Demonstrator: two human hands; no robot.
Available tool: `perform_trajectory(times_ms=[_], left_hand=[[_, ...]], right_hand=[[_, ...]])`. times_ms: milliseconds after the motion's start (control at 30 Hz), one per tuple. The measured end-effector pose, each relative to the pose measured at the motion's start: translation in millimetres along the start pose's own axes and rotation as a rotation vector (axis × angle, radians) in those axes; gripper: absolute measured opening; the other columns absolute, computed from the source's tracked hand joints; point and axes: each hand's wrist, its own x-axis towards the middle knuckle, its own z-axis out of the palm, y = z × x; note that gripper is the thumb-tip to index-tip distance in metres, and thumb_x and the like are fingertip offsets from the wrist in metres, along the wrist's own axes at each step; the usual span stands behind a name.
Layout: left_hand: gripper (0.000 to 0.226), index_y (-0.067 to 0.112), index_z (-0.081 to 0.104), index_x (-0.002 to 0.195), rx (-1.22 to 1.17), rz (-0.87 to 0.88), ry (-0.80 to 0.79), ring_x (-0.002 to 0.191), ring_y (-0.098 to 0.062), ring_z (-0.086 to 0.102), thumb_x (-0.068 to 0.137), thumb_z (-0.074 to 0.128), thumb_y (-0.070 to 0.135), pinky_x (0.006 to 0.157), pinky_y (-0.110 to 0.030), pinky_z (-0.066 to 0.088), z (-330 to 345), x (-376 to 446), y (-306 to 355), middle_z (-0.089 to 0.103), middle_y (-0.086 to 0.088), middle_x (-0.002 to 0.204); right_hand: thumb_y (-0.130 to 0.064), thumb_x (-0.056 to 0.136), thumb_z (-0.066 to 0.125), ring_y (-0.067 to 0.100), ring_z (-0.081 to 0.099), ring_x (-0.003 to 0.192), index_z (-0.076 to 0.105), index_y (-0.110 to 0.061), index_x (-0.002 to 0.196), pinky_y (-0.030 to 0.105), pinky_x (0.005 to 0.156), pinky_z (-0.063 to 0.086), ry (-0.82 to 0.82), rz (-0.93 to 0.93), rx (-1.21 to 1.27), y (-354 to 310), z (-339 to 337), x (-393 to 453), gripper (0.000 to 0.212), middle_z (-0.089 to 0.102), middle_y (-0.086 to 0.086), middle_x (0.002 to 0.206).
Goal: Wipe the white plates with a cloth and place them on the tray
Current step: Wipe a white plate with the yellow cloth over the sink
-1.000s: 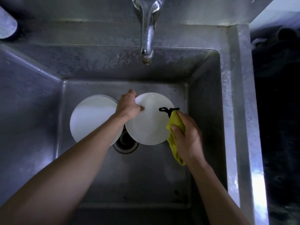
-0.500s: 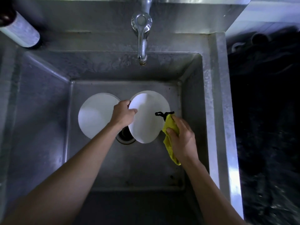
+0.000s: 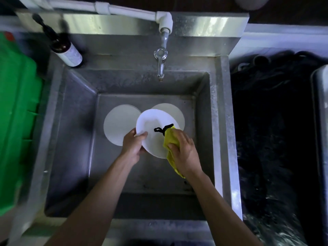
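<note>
Currently, the left hand (image 3: pixel 133 146) grips the lower-left rim of the raised plate (image 3: pixel 154 128) at frame centre, above the sink (image 3: pixel 71 139). The right hand (image 3: pixel 184 153) clutches the yellow cloth (image 3: pixel 170 139) against the plate's right side. Two more plates (image 3: pixel 119 126) lie beneath. Keep the rim steady; sweep the cloth across the whole face. No tray is identifiable.

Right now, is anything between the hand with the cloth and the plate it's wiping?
Only the yellow cloth with the black loop itself. The right hand presses it onto the round white plate, which the left hand grips at its rim. Nothing else is in between.
</note>
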Motion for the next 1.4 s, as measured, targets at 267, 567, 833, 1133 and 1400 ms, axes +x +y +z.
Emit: perform_trajectory(times_ms=[267,567,833,1133,1400], left_hand=[[0.033,0.018,0.078,0.103,-0.123,0.069,-0.162,0.095,-0.032,0.073,0.073,0.069,0.009,0.080,-0.048,0.060,-2,-72,-1,0.077,-0.012,0.107],[0.033,0.014,0.079,0.092,-0.222,0.127,-0.201,0.085,-0.031,0.074,0.069,0.060,-0.001,0.065,-0.044,0.059,-3,-98,4,0.076,-0.016,0.100],[0.038,0.007,0.076,0.102,-0.277,0.172,-0.240,0.087,-0.033,0.072,0.079,0.052,-0.011,0.067,-0.047,0.059,11,-115,4,0.074,-0.020,0.101],[0.035,0.011,0.077,0.092,-0.215,0.192,-0.297,0.082,-0.030,0.071,0.067,0.056,0.001,0.063,-0.038,0.058,15,-130,6,0.072,-0.016,0.090],[0.041,0.014,0.078,0.102,-0.159,0.217,-0.300,0.093,-0.034,0.070,0.067,0.061,0.003,0.073,-0.041,0.059,4,-139,11,0.073,-0.017,0.105]], right_hand=[[-0.031,0.100,0.053,0.026,0.038,0.141,0.044,-0.026,0.149,0.049,0.107,0.041,-0.069,-0.088,-0.188,-25,-24,-10,0.050,0.036,-0.002,0.159],[-0.035,0.108,0.038,0.021,0.017,0.154,0.022,-0.037,0.158,0.043,0.118,0.025,-0.100,-0.275,-0.365,-11,-53,-34,0.053,0.017,-0.006,0.167],[-0.030,0.107,0.037,0.029,0.011,0.155,0.026,-0.030,0.158,0.050,0.115,0.027,-0.081,-0.384,-0.465,-13,-62,-54,0.052,0.010,-0.003,0.169],[-0.032,0.106,0.034,0.028,-0.007,0.156,0.016,-0.033,0.160,0.057,0.121,0.009,-0.139,-0.506,-0.466,-31,-65,-35,0.058,-0.003,-0.004,0.169],[-0.039,0.109,0.024,0.024,-0.009,0.156,0.010,-0.034,0.161,0.056,0.120,0.009,-0.107,-0.509,-0.443,-53,-67,-10,0.054,-0.008,-0.006,0.169]])
